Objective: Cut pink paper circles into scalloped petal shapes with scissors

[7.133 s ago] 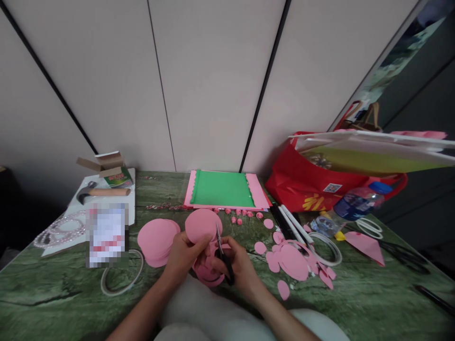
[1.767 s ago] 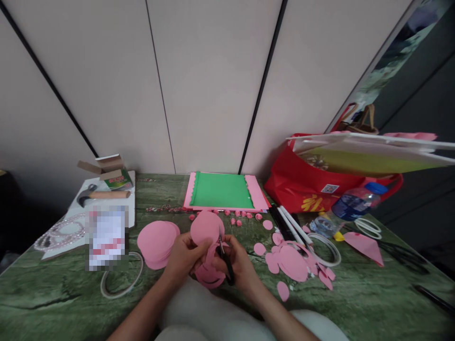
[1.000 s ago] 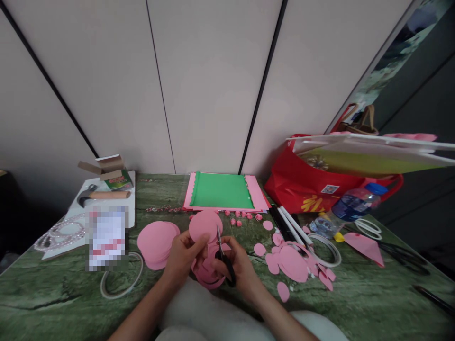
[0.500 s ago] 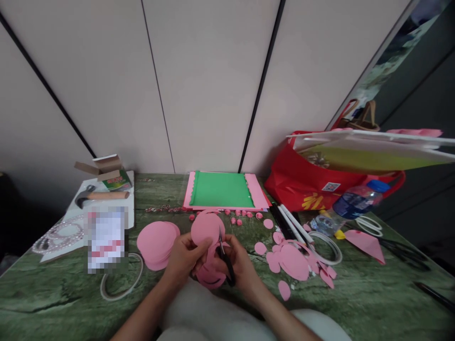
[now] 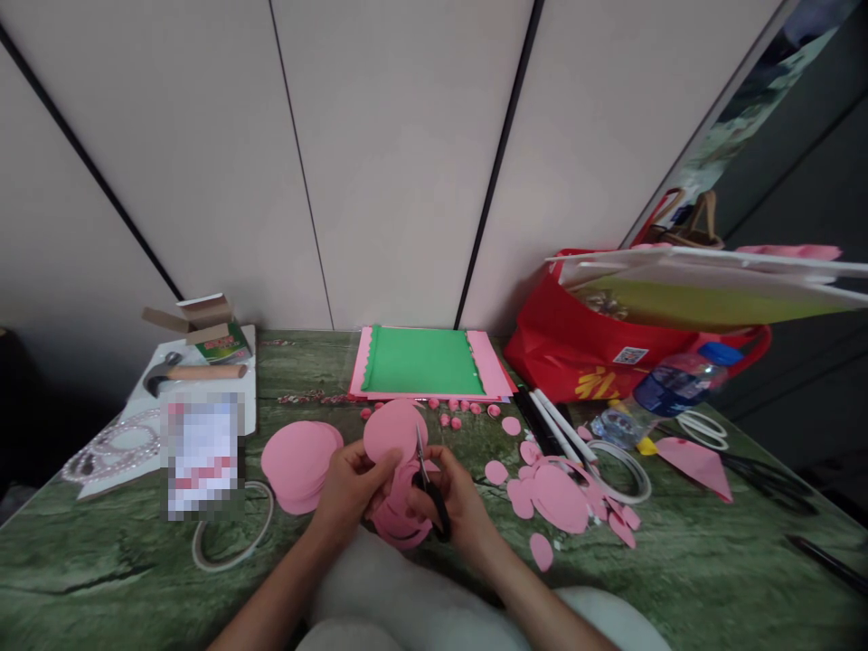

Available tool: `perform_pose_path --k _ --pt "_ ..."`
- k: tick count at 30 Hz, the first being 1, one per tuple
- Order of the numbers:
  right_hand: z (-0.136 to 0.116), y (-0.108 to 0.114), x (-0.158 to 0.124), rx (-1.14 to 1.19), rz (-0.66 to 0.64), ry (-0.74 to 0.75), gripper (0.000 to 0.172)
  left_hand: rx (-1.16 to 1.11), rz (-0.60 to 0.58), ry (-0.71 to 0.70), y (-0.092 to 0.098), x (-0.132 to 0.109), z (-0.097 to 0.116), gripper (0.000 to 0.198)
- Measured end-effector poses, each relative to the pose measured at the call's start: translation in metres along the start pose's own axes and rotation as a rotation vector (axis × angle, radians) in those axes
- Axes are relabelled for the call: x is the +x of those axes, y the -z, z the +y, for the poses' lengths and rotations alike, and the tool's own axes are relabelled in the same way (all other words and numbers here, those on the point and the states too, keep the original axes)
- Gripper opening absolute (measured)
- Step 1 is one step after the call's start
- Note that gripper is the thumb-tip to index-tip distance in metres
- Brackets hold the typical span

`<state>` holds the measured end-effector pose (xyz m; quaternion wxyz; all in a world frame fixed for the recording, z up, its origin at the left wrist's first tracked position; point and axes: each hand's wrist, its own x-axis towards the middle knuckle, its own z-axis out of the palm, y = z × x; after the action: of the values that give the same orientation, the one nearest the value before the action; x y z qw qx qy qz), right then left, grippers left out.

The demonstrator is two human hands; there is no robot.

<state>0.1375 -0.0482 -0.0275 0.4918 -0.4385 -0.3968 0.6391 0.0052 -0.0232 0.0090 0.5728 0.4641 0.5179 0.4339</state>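
Observation:
My left hand (image 5: 349, 488) pinches a pink paper circle (image 5: 391, 432) and holds it upright above the green table (image 5: 101, 561). A curl of cut pink strip (image 5: 397, 520) hangs below it. My right hand (image 5: 457, 502) is closed round black-handled scissors (image 5: 429, 484), whose blades point up along the circle's right edge. Both hands meet at the table's near edge, in front of my lap.
A stack of pink circles (image 5: 298, 461) lies left of my hands, pink offcuts (image 5: 560, 497) to the right. Green and pink sheets (image 5: 421, 362) lie behind. Also a hammer (image 5: 193, 372), tape rings (image 5: 234, 533), pens (image 5: 552, 425), red bag (image 5: 610, 348), bottle (image 5: 668, 384), second scissors (image 5: 769, 475).
The scissors have been opening and closing along the circle's edge while my left hand turns the circle slightly. The hanging pink strip has shifted a little. Nothing else on the table moved.

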Motion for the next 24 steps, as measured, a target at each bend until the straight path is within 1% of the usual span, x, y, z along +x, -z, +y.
perform_pose_path --k 3,11,15,18,21,24 --pt "0.0003 0.0 -0.0003 -0.009 0.014 0.007 0.052 0.005 0.008 -0.008 0.0004 0.0 -0.0004 0.035" --pt "-0.0028 0.0 -0.0015 -0.032 -0.007 0.026 0.052 -0.007 0.014 -0.021 0.0008 -0.0003 0.0007 0.034" --pt "-0.0002 0.0005 -0.0003 -0.032 0.009 0.021 0.053 -0.051 -0.015 -0.02 -0.0004 -0.0011 0.002 0.033" --pt "-0.0006 0.0001 -0.0004 -0.03 -0.007 -0.006 0.056 -0.083 -0.037 -0.016 -0.0008 -0.001 0.0014 0.032" --pt "-0.0013 -0.0014 -0.0017 -0.012 -0.016 -0.02 0.057 -0.064 -0.023 -0.009 -0.0001 -0.0004 -0.0001 0.033" --pt "-0.002 -0.0029 -0.0033 -0.011 -0.017 -0.022 0.055 -0.024 -0.008 0.0 0.0008 -0.0001 -0.0011 0.035"
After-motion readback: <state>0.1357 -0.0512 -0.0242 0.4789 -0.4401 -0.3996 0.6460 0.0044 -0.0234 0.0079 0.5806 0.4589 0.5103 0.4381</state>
